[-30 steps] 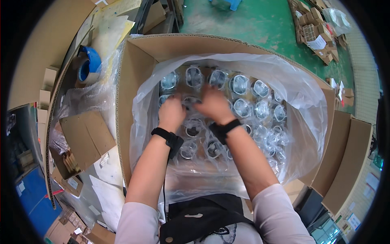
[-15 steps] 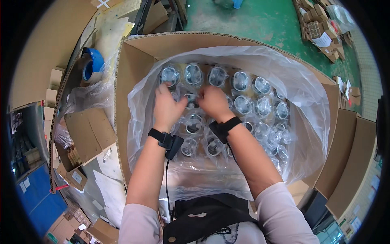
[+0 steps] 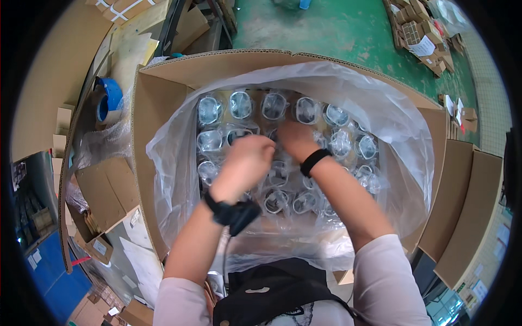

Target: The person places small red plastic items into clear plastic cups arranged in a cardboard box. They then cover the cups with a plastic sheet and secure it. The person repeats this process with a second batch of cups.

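Film-wrapped round parts (image 3: 240, 105) (crinkly, glossy) lie near 2 bare hands (image 3: 247, 163) (image 3: 298, 140).

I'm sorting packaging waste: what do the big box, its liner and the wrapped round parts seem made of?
Big box: matte brown corrugated cardboard, judging by its fluted-looking edge. Liner: probably thin plastic film, translucent, crinkled, slightly shiny. Wrapped round parts: perhaps smooth metal, given their silvery rims, though glare leaves that open.

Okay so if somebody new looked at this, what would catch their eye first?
Probably the big open carton in the middle, with its cloudy plastic liner around rows of clear-bagged round parts. Next, the left hand and right hand, close together over those rows. Beyond the carton's far edge, the green floor stands out.
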`<act>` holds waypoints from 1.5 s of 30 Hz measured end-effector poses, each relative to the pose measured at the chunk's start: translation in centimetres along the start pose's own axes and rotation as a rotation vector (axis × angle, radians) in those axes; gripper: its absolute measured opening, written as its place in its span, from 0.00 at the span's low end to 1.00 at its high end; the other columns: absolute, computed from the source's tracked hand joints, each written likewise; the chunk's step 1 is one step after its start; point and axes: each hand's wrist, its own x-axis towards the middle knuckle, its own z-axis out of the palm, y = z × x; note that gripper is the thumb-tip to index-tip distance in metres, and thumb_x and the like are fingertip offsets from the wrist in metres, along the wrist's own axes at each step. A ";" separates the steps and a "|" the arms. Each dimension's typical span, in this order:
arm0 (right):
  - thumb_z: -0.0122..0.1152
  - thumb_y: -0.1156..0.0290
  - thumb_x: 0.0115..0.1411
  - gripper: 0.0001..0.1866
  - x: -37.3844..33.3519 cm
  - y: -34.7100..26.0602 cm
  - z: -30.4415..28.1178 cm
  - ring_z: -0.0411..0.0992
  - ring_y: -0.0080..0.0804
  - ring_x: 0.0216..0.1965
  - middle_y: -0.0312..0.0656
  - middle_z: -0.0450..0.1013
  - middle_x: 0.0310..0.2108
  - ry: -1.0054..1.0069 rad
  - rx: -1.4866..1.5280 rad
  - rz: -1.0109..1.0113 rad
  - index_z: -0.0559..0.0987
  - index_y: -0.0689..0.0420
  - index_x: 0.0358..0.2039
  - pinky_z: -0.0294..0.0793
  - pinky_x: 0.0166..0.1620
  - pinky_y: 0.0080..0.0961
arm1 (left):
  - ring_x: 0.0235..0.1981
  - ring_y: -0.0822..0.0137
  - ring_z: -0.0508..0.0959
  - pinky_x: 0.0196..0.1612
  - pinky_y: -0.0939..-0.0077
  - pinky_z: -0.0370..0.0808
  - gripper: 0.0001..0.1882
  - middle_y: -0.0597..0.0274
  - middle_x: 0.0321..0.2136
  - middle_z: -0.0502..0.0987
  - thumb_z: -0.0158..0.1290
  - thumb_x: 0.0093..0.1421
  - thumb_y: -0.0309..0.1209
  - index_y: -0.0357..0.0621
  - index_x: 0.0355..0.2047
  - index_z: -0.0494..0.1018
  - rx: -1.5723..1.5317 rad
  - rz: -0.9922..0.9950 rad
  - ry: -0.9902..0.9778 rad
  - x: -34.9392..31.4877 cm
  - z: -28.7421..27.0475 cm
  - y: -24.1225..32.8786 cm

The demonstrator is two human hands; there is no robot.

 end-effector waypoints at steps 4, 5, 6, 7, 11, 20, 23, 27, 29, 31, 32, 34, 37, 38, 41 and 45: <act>0.55 0.71 0.54 0.09 -1.0 -1.2 0.5 0.78 0.50 0.38 0.48 0.79 0.34 -0.016 0.139 0.078 0.83 0.55 0.31 0.78 0.40 0.40 | 0.40 0.41 0.77 0.44 0.53 0.74 0.16 0.41 0.41 0.77 0.53 0.57 0.29 0.36 0.45 0.73 0.146 -0.112 -0.055 2.5 6.9 -2.6; 0.55 0.71 0.54 0.09 -1.3 -0.6 0.6 0.78 0.49 0.39 0.48 0.79 0.34 0.003 0.192 0.103 0.83 0.55 0.31 0.78 0.41 0.39 | 0.40 0.41 0.77 0.45 0.53 0.74 0.18 0.41 0.41 0.77 0.54 0.57 0.30 0.36 0.47 0.72 0.144 -0.160 -0.096 2.7 7.6 -3.1; 0.56 0.71 0.54 0.09 -1.9 -0.1 0.2 0.77 0.49 0.41 0.50 0.78 0.32 0.035 0.268 0.092 0.83 0.57 0.32 0.77 0.41 0.39 | 0.41 0.42 0.77 0.45 0.54 0.74 0.20 0.40 0.41 0.77 0.54 0.57 0.31 0.36 0.49 0.71 0.140 -0.217 -0.141 2.6 8.2 -3.6; 0.56 0.72 0.54 0.08 -2.5 0.6 -1.0 0.77 0.49 0.40 0.51 0.78 0.32 0.099 0.438 0.100 0.82 0.58 0.31 0.76 0.40 0.40 | 0.42 0.42 0.77 0.46 0.54 0.74 0.22 0.39 0.41 0.77 0.55 0.56 0.32 0.35 0.50 0.69 0.134 -0.269 -0.190 2.7 7.9 -3.0; 0.57 0.76 0.54 0.06 -4.1 1.9 -2.9 0.76 0.44 0.30 0.50 0.77 0.29 0.249 0.901 0.226 0.79 0.62 0.32 0.73 0.36 0.35 | 0.48 0.44 0.75 0.47 0.55 0.74 0.26 0.40 0.45 0.74 0.59 0.55 0.36 0.39 0.52 0.68 0.173 -0.235 -0.075 2.8 8.2 -2.9; 0.56 0.79 0.51 0.06 -6.5 4.6 -3.8 0.77 0.41 0.30 0.49 0.77 0.27 0.302 0.677 0.251 0.78 0.63 0.32 0.74 0.33 0.33 | 0.35 0.43 0.77 0.38 0.54 0.74 0.10 0.49 0.33 0.77 0.54 0.53 0.27 0.41 0.37 0.74 0.100 -0.105 0.183 1.9 5.6 -3.4; 0.58 0.77 0.50 0.06 -7.2 4.4 -5.3 0.76 0.51 0.35 0.52 0.78 0.31 0.221 0.828 0.265 0.80 0.61 0.30 0.75 0.39 0.40 | 0.35 0.45 0.77 0.36 0.54 0.75 0.12 0.51 0.37 0.76 0.52 0.52 0.25 0.43 0.39 0.73 0.133 -0.093 0.192 0.4 3.8 -2.4; 0.61 0.74 0.47 0.20 -6.8 2.1 -4.1 0.77 0.44 0.36 0.52 0.77 0.34 0.328 0.591 0.315 0.76 0.62 0.43 0.75 0.39 0.34 | 0.41 0.47 0.77 0.40 0.59 0.75 0.16 0.52 0.43 0.75 0.55 0.50 0.26 0.43 0.42 0.73 0.084 0.016 0.164 0.3 2.3 1.9; 0.59 0.77 0.47 0.23 -5.8 0.8 -3.8 0.75 0.50 0.39 0.55 0.76 0.36 0.250 0.704 0.322 0.74 0.61 0.48 0.74 0.43 0.39 | 0.41 0.47 0.77 0.40 0.59 0.76 0.18 0.52 0.44 0.75 0.57 0.50 0.27 0.43 0.43 0.73 0.111 0.046 0.064 0.7 3.0 2.7; 0.57 0.80 0.48 0.22 -5.2 -0.2 -4.9 0.73 0.56 0.45 0.59 0.75 0.41 0.248 0.897 0.286 0.74 0.61 0.47 0.73 0.46 0.44 | 0.40 0.47 0.78 0.40 0.59 0.77 0.19 0.52 0.43 0.75 0.59 0.49 0.29 0.43 0.43 0.73 0.266 -0.020 -0.083 1.4 4.1 1.8; 0.55 0.82 0.48 0.21 -5.9 -0.4 -6.1 0.73 0.56 0.43 0.57 0.74 0.39 0.264 0.800 0.342 0.74 0.59 0.46 0.73 0.45 0.45 | 0.38 0.49 0.79 0.38 0.58 0.78 0.16 0.53 0.42 0.75 0.60 0.49 0.32 0.45 0.39 0.75 0.413 -0.087 -0.199 1.5 3.8 0.6; 0.53 0.83 0.47 0.21 -7.3 0.3 -7.6 0.73 0.56 0.43 0.55 0.74 0.39 0.355 0.678 0.380 0.75 0.58 0.45 0.73 0.44 0.45 | 0.35 0.52 0.80 0.36 0.61 0.78 0.11 0.54 0.40 0.75 0.56 0.51 0.28 0.44 0.37 0.76 0.508 0.013 -0.158 0.9 3.1 -0.8; 0.54 0.81 0.47 0.20 -8.4 0.1 -7.4 0.74 0.55 0.40 0.51 0.73 0.39 0.437 0.570 0.159 0.75 0.57 0.43 0.74 0.41 0.45 | 0.33 0.54 0.81 0.33 0.63 0.78 0.08 0.55 0.39 0.75 0.51 0.53 0.25 0.43 0.33 0.77 0.566 0.190 -0.171 0.9 2.1 -0.2; 0.54 0.80 0.47 0.19 -8.6 -0.9 -7.1 0.74 0.54 0.39 0.51 0.73 0.40 0.328 0.536 0.122 0.75 0.58 0.43 0.74 0.41 0.44 | 0.32 0.54 0.81 0.32 0.63 0.78 0.08 0.55 0.39 0.75 0.51 0.53 0.25 0.43 0.35 0.76 0.528 0.299 -0.190 1.3 2.0 -0.2; 0.55 0.77 0.50 0.12 -8.6 -2.3 -6.2 0.75 0.51 0.39 0.50 0.75 0.37 0.060 0.396 0.194 0.77 0.58 0.36 0.75 0.39 0.44 | 0.32 0.53 0.80 0.32 0.62 0.78 0.13 0.55 0.38 0.75 0.51 0.53 0.24 0.44 0.40 0.73 0.363 0.443 -0.255 1.9 2.5 0.4; 0.55 0.78 0.51 0.07 -10.3 -0.7 -5.0 0.77 0.49 0.34 0.50 0.78 0.30 0.052 0.307 0.063 0.81 0.57 0.27 0.77 0.37 0.41 | 0.31 0.51 0.80 0.32 0.60 0.77 0.19 0.56 0.38 0.76 0.51 0.53 0.24 0.44 0.47 0.69 0.454 0.323 -0.265 2.0 4.0 -0.2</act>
